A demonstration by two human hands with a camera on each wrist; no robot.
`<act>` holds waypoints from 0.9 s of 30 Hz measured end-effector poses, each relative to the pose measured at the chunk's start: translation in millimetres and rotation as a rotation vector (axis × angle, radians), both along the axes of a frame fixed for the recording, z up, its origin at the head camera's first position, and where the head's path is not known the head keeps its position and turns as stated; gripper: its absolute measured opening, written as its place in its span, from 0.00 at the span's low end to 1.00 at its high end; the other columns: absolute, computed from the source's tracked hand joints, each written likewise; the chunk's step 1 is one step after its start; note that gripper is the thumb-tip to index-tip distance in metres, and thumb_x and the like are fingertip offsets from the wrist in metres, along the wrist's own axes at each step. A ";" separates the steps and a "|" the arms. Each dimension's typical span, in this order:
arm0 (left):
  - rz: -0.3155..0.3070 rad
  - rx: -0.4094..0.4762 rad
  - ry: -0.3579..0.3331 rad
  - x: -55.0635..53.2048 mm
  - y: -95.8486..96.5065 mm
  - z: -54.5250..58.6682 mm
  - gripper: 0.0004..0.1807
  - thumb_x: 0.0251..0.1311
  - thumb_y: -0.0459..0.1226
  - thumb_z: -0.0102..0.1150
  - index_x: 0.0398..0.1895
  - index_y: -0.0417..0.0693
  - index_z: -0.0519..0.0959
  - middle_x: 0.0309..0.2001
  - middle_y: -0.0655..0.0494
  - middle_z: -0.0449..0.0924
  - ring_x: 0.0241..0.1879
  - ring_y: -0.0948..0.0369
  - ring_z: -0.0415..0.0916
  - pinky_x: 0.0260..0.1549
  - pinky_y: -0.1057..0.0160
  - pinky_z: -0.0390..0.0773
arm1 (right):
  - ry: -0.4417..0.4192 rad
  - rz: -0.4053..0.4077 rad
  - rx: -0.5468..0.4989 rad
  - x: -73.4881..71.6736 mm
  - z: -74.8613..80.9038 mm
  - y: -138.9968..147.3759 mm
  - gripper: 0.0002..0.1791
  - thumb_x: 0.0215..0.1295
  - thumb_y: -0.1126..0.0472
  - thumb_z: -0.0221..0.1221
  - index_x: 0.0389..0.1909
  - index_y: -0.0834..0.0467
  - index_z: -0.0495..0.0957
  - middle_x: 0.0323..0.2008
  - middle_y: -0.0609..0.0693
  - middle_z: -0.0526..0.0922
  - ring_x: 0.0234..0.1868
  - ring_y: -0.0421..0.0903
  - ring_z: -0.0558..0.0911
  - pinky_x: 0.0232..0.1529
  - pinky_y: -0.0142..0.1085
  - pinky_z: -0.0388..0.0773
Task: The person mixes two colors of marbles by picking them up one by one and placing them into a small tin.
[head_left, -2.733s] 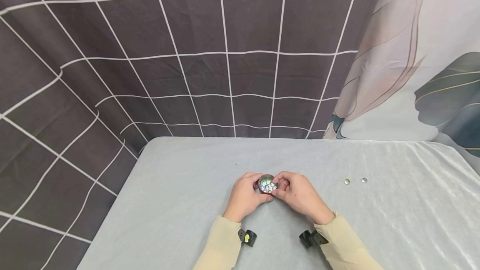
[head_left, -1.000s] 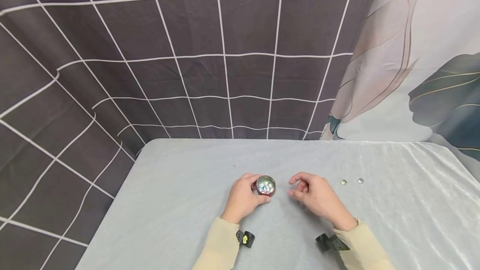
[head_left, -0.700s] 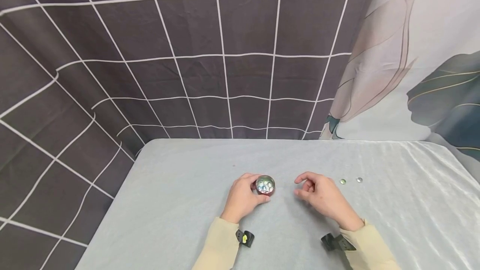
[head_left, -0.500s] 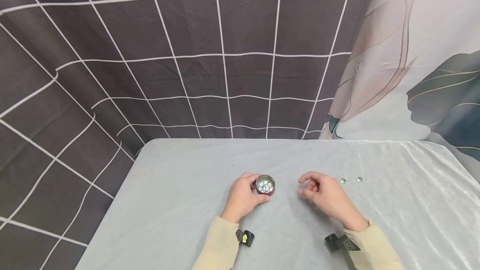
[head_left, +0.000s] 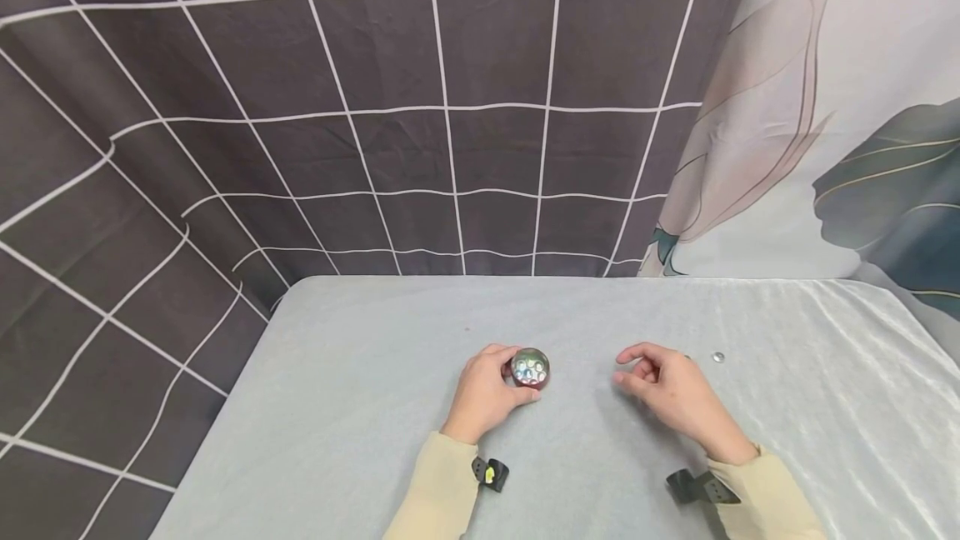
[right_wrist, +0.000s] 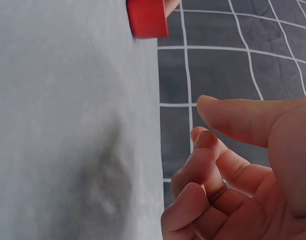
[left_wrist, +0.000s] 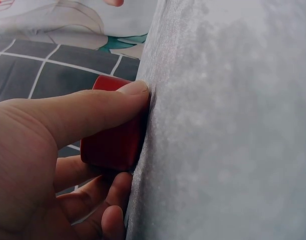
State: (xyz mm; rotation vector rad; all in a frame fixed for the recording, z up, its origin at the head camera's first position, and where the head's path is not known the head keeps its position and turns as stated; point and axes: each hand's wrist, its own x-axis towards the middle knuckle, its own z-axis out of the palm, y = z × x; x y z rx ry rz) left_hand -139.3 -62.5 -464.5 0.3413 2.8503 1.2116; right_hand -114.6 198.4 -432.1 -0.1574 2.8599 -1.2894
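A small round container point(head_left: 529, 353), red outside and silvery inside, stands on the cloth-covered table. Several shiny, clear round pieces point(head_left: 531, 370) lie in it. My left hand point(head_left: 483, 397) grips its left side, with the thumb along the near side; the left wrist view shows the thumb on the red wall point(left_wrist: 110, 145). To the right, apart from the container, my right hand point(head_left: 678, 394) hovers above the cloth, fingers loosely bent and nothing seen between them. Beyond that hand lies a clear glass bead point(head_left: 718, 357). A greenish bead is almost wholly hidden behind the knuckles.
Pale grey velvety cloth point(head_left: 360, 407) covers the table. Behind its far edge hangs a dark curtain point(head_left: 495, 148) with a white grid, and a leaf-patterned one point(head_left: 772, 215) at the right. Each wrist wears a black strap with a small camera point(head_left: 681, 487).
My right hand has left the container and moved steadily right, now covering most of the greenish bead. My left hand keeps its grip on the container in the same spot.
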 end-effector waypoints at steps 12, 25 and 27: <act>-0.003 -0.001 0.005 -0.2 0.2 0.3 0.31 0.44 0.40 0.81 0.54 0.43 0.83 0.46 0.55 0.81 0.39 0.62 0.74 0.43 0.59 0.75 | 0.029 -0.058 0.053 3.0 -6.5 17.6 0.13 0.65 0.60 0.66 0.45 0.64 0.81 0.23 0.45 0.76 0.22 0.35 0.71 0.27 0.31 0.69; -0.007 0.005 0.008 0.4 -0.9 0.1 0.30 0.43 0.40 0.82 0.53 0.43 0.83 0.45 0.56 0.80 0.38 0.63 0.74 0.42 0.59 0.75 | -0.006 -0.090 0.098 -0.5 -10.6 35.1 0.24 0.67 0.57 0.65 0.55 0.69 0.75 0.25 0.45 0.80 0.25 0.38 0.74 0.29 0.33 0.71; -0.007 0.007 0.010 0.4 -0.8 0.4 0.30 0.43 0.40 0.82 0.53 0.43 0.83 0.45 0.56 0.80 0.38 0.62 0.74 0.42 0.59 0.75 | -0.005 -0.096 0.104 -1.2 -10.8 37.6 0.24 0.67 0.57 0.65 0.56 0.69 0.74 0.25 0.45 0.80 0.25 0.39 0.74 0.30 0.33 0.70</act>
